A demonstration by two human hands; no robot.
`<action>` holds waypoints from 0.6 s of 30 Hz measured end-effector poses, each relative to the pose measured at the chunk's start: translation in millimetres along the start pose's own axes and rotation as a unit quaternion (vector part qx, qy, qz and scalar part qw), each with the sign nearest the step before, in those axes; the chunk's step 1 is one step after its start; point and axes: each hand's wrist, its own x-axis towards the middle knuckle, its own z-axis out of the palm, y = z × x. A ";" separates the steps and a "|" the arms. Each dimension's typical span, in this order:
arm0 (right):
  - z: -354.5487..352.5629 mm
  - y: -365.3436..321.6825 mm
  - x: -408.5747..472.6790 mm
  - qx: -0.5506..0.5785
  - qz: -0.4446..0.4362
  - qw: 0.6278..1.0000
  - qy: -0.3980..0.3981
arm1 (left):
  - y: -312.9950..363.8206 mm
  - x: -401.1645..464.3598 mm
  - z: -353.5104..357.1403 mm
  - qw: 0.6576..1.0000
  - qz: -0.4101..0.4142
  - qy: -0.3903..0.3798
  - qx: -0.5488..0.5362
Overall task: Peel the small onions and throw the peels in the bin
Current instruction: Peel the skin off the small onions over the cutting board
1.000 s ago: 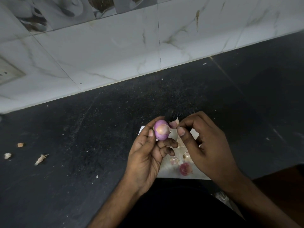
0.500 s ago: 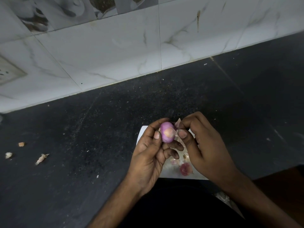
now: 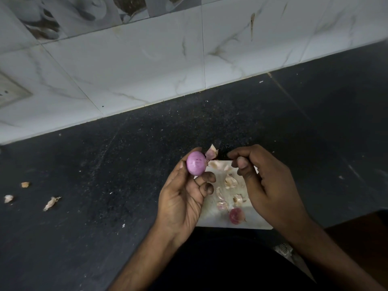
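Observation:
My left hand [image 3: 184, 198] holds a small purple onion [image 3: 196, 166] between thumb and fingertips, above the dark counter. A loose flap of peel [image 3: 211, 153] sticks out from the onion's right side. My right hand [image 3: 266, 185] is a short way to the right, its thumb and forefinger pinched together, apart from the onion; I cannot tell whether a bit of peel is between them. Below the hands lies a white sheet [image 3: 212, 219] with several pale peel pieces [image 3: 230, 182] and one small reddish onion [image 3: 236, 215]. No bin is in view.
The black counter [image 3: 105, 175] runs back to a white marble-tiled wall [image 3: 147, 59]. Three small scraps [image 3: 51, 203] lie on the counter at the far left. The counter's front edge is just beneath my forearms.
My right hand has drawn away to the right from the onion, and a peel flap now stands free. The left hand turned the onion, which now shows a smooth purple side.

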 end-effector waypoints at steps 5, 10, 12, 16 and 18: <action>3.1 0.3 -1.2 -0.001 0.023 1.000 -0.008 | -2.2 -0.6 -0.4 1.000 -0.010 -0.011 0.012; 7.3 -5.3 0.6 0.009 -0.007 1.000 -0.028 | -7.8 -2.8 1.4 0.998 -0.029 -0.041 0.044; 9.2 -5.0 1.3 0.012 -0.012 0.999 -0.038 | -9.2 -4.1 3.0 0.995 -0.042 -0.069 0.051; 10.6 -1.3 1.6 0.002 -0.025 0.999 -0.031 | -9.7 -5.7 5.9 0.992 -0.050 -0.093 0.069; 11.6 -1.0 0.9 -0.001 -0.037 0.999 -0.026 | -11.0 -6.1 6.4 0.992 -0.051 -0.089 0.078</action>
